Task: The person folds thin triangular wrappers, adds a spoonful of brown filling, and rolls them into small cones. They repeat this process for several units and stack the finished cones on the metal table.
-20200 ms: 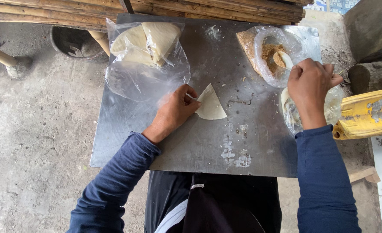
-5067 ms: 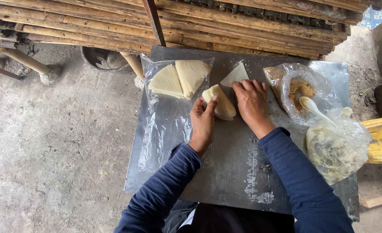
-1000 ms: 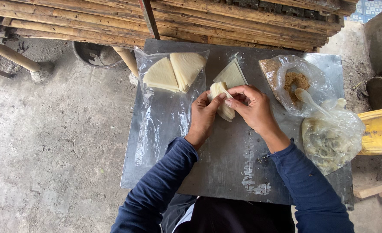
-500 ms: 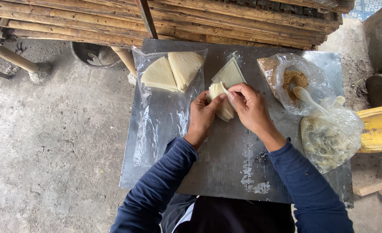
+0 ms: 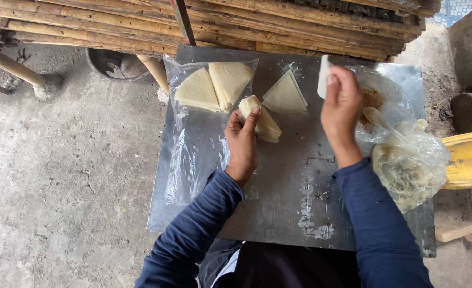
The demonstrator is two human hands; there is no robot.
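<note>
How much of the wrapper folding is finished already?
Done: nothing on the metal table looks filled or folded. In hand: the left hand holds a wrapper stack; the right hand lifts a single wrapper. Left: a loose pile, bagged wrappers and the filling bag.

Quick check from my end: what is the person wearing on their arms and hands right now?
Both arms are covered by long dark navy blue sleeves of soft fabric that end at the wrists. The left hand and right hand are bare: no gloves, and no rings, watch or bracelets can be seen. The sleeves show no markings.
</note>
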